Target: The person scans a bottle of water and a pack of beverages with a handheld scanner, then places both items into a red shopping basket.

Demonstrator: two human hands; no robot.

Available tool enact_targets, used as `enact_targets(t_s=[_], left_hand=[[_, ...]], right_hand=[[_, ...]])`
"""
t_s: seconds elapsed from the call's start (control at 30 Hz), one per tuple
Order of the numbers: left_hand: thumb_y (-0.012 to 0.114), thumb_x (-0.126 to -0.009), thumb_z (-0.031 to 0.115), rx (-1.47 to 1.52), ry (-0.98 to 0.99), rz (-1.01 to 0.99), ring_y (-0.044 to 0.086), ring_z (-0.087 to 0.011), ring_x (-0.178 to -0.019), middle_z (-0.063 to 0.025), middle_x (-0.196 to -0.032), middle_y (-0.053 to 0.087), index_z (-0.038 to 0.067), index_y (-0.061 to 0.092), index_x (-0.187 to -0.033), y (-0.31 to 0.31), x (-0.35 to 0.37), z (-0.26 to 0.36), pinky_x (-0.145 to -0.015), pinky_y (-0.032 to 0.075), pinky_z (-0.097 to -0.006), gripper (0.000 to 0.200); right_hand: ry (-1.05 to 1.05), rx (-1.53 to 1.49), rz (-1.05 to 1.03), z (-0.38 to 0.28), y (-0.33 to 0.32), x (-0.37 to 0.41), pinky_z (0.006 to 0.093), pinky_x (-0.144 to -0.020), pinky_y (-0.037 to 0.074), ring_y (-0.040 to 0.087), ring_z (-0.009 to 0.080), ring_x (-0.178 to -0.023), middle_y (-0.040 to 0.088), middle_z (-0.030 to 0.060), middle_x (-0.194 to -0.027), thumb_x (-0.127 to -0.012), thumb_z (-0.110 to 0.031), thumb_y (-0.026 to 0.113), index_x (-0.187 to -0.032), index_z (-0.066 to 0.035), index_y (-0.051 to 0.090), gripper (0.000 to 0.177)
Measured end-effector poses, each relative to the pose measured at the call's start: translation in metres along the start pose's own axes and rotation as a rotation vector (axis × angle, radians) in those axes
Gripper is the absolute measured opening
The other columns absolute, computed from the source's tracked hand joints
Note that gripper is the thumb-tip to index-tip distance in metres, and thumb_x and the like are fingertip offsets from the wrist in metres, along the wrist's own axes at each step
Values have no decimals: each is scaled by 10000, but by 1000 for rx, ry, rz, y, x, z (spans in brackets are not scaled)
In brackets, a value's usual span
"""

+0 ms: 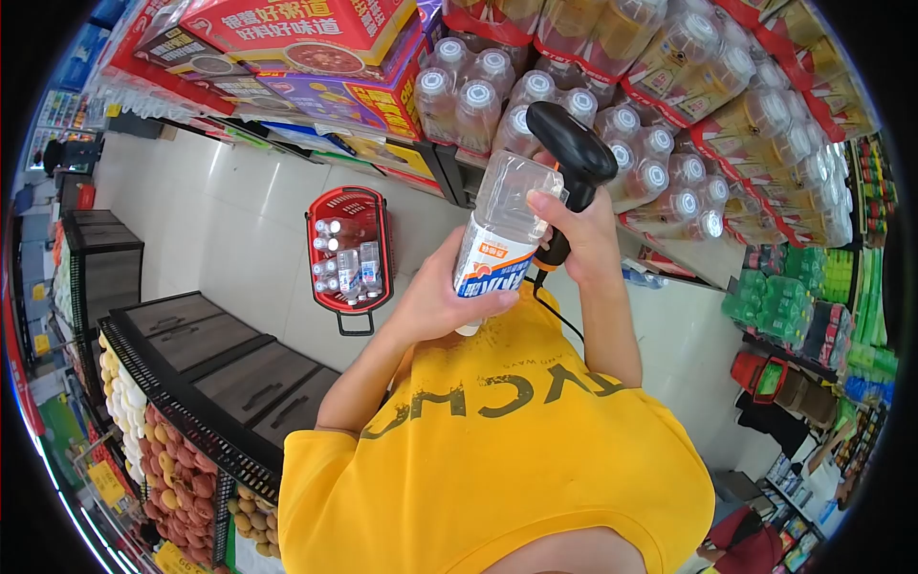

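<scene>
my left hand (442,298) is closed round the lower part of the bottle (502,215), tipping its label toward the scanner (574,145). my right hand (588,239) grips the scanner tight, just beside the bottle. a red basket (349,204) sits on the floor beyond my left hand.

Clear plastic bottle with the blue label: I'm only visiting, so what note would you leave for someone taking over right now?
Left hand grips the clear plastic bottle with a blue and white label around its label.
Right hand holds the black handheld scanner, its head beside the bottle's far end.
Red shopping basket stands on the floor, holding several small bottles.
Done: bottle raised to the scanner.
Left: whether it has scanned cannot be told; it is not in the basket.
</scene>
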State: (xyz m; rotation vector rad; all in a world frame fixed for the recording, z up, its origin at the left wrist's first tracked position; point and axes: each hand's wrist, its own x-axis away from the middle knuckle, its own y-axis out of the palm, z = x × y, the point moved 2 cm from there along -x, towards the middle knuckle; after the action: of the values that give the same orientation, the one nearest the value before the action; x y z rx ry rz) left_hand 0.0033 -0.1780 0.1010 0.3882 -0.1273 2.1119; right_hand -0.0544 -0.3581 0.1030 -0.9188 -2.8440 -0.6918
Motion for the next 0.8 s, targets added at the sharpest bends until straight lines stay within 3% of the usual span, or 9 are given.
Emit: enact_targets(t_s=[0.37, 0.47, 0.57, 0.67, 0.8], left_hand=[[808, -733, 276, 1, 1, -30, 609, -169, -1022, -120, -1107, 634, -17, 458, -1289, 6, 5, -2, -923, 465, -315, 720], [776, -744, 309, 419, -145, -232, 639, -193, -942, -148, -1091, 635, -15, 439, -1304, -5, 5, -20, -784, 534, -315, 729], [723, -739, 418, 731, -197, -484, 628, -236, -593, -219, -1005, 635, 14, 415, -1335, -3, 6, -26, -489, 510, -285, 783], [714, -737, 428, 865, -210, -625, 634, -254, -634, -237, -1014, 622, 22, 389, -1357, 3, 6, -32, -469, 510, -277, 809], [703, -742, 454, 1036, -214, -741, 623, -263, -640, -246, -1016, 615, 31, 402, -1355, 9, 0, -41, -441, 495, -275, 803]], right_hand=[[-27, -52, 5, 6, -11, 11, 232, -499, 426, 532, 79, -552, 613, 20, -801, -709, -121, 832, -1153, -12, 565, 530], [47, 46, -87, -1, -27, 14, 230, -495, 421, 525, 82, -542, 603, 21, -770, -725, -136, 823, -1164, -4, 555, 532], [-73, -41, -182, -2, -24, 12, 227, -492, 412, 515, 81, -531, 594, 24, -743, -746, -152, 809, -1178, 5, 537, 534], [-81, -246, -302, -4, -22, 14, 224, -495, 408, 512, 73, -534, 593, 24, -743, -758, -153, 797, -1193, 4, 523, 538], [-77, -230, -258, -1, -26, 18, 222, -498, 410, 508, 67, -533, 589, 17, -743, -762, -149, 790, -1189, 5, 522, 527]])
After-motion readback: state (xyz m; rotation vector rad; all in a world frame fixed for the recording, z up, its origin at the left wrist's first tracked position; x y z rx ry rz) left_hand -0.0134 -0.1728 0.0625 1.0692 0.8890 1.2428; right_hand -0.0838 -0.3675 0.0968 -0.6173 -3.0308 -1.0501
